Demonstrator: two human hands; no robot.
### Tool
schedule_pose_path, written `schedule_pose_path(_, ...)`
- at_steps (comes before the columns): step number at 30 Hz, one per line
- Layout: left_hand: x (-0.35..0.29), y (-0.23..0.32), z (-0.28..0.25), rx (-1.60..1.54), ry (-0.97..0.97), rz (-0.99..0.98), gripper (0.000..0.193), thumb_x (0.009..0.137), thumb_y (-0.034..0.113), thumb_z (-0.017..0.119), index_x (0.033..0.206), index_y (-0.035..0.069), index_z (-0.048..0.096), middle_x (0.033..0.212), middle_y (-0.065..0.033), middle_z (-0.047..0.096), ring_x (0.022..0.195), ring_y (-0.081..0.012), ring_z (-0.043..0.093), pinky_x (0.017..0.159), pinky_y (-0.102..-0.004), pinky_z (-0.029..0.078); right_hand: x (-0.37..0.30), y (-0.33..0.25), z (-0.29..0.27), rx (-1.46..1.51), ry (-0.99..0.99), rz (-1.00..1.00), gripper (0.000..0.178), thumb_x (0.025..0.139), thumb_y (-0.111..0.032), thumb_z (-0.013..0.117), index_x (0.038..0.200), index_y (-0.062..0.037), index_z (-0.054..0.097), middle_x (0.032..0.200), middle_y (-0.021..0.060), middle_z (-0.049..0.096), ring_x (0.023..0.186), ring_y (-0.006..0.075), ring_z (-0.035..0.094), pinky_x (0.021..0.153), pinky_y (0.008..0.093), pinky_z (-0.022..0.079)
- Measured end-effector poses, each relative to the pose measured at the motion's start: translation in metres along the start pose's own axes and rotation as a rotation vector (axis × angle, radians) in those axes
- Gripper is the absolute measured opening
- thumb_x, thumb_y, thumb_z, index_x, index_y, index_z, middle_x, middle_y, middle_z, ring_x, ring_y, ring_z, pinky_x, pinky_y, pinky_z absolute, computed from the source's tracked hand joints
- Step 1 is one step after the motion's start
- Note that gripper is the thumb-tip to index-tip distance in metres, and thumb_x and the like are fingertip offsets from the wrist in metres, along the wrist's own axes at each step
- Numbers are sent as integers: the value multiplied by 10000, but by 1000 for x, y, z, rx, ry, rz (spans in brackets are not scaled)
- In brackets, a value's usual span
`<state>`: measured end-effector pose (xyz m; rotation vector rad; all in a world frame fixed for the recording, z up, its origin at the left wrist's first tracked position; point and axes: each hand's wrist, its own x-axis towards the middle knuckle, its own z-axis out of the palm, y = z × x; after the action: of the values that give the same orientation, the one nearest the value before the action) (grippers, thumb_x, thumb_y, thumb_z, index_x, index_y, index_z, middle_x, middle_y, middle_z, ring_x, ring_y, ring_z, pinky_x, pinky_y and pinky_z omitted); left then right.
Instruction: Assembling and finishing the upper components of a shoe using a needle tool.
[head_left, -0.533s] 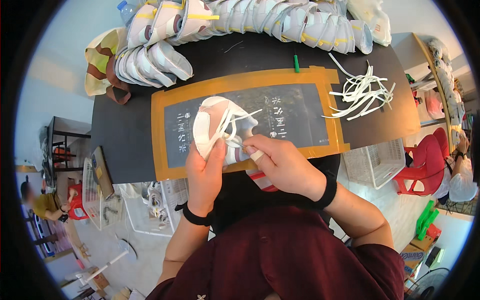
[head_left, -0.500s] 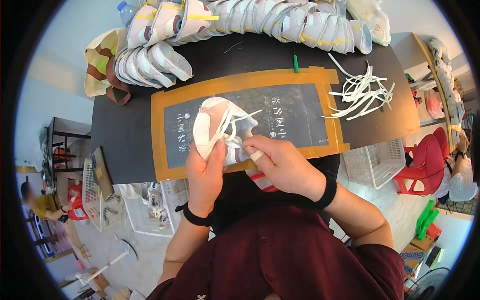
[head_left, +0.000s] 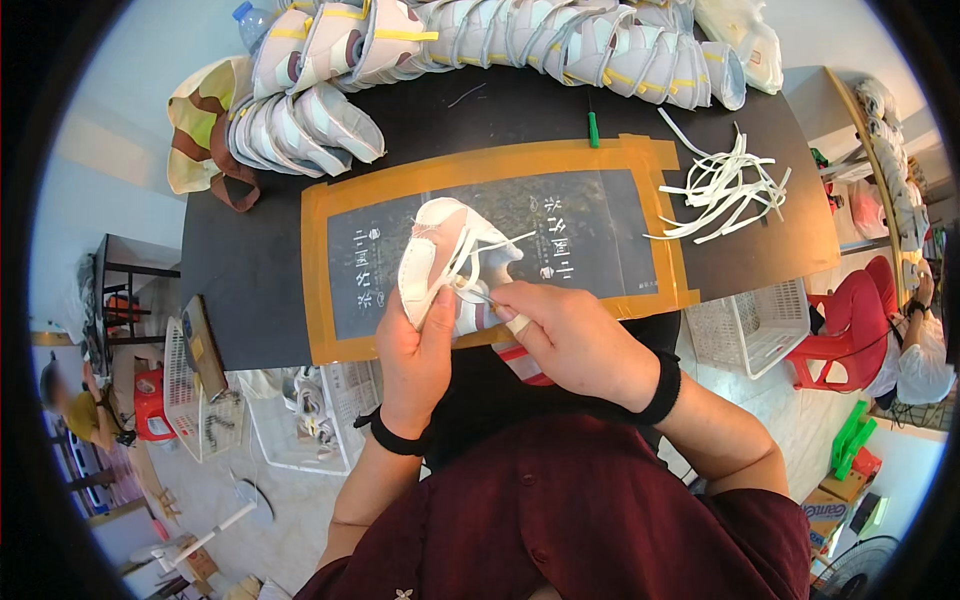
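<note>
A white and pink shoe upper (head_left: 425,250) is held over the near part of the taped mat, toe end pointing away. My left hand (head_left: 418,350) is closed round its near left side, the thumb on top near the eyelets. A white shoelace (head_left: 465,255) is partly threaded, and its loose end sticks out to the right. My right hand (head_left: 575,330) pinches a thin metal tool (head_left: 478,297) whose tip is at the eyelet edge. The tool's handle is mostly hidden in my fingers, so its exact kind cannot be told. Something pale wraps or lies by that hand's fingers.
A dark table (head_left: 240,260) bears a mat edged with orange tape (head_left: 315,260). Loose white laces (head_left: 735,185) lie at right, beside a green-handled tool (head_left: 593,130). Nested shoe uppers (head_left: 520,35) line the back. White baskets (head_left: 750,325) stand below; other people sit farther off.
The shoe upper and both hands have shifted slightly to the right. The tool's tip stays at the eyelets, and the grip of each hand looks the same.
</note>
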<state>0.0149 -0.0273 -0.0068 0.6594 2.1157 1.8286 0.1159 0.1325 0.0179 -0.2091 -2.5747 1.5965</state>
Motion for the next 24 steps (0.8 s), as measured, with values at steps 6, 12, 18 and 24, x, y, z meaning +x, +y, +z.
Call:
schedule_pose_path(6,0,-3,-1,43,12,-23,228,981,150,569,1124,-26,597,849,-57,633,732,-115,552,664,-281,461,6,-5,-4,-214,-49,-3,175,959,-136,522,1074,-24,592,930,194,646,856,400,626,755,427,514)
schedule_pose_path(12,2,8,-3,267,-67,35,209,967,149,581,1085,-22,603,837,-126,650,723,-198,621,657,-314,477,25,3,-5,-186,-83,-117,122,865,-99,579,954,-17,567,858,198,638,779,395,653,688,465,534)
schedule_pose_path(18,5,7,-2,172,-66,14,206,960,144,582,1069,-28,613,836,-151,651,730,-227,639,664,-319,485,32,-19,-6,-497,-161,-142,153,840,-81,598,961,-1,547,863,181,644,788,366,670,680,448,547)
schedule_pose_path(24,7,5,1,213,-82,136,243,964,174,588,1101,-25,613,871,-144,667,727,-212,630,672,-321,491,9,-27,-20,-549,-133,-59,166,844,-87,593,972,-7,523,862,167,639,781,343,665,662,419,546)
